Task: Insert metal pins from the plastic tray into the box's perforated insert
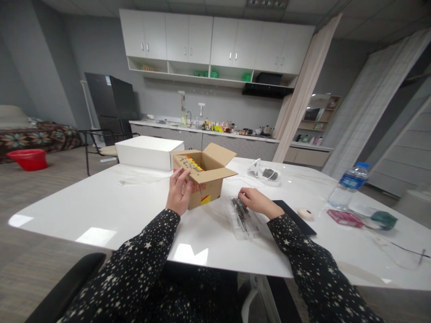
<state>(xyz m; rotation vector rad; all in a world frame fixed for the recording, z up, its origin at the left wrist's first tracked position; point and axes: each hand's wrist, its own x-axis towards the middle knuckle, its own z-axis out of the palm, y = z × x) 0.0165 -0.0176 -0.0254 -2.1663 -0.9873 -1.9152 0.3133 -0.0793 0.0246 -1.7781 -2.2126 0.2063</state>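
Note:
A small open cardboard box (205, 181) with yellow and red labels stands on the white table (101, 206). My left hand (178, 193) rests against its near left corner, fingers on a flap. My right hand (256, 201) lies over a clear plastic tray (244, 220) that holds several thin dark metal pieces, fingertips touching them. Whether the fingers pinch one piece is too small to tell. Both sleeves are black with white stars.
A white carton (148, 152) stands behind the cardboard box. To the right lie a white device (266, 174), a black flat pad (296, 217), a tape roll (305, 213), a water bottle (348, 185) and red (345, 218) and green packets (384, 220). A kitchen counter (218, 134) runs behind.

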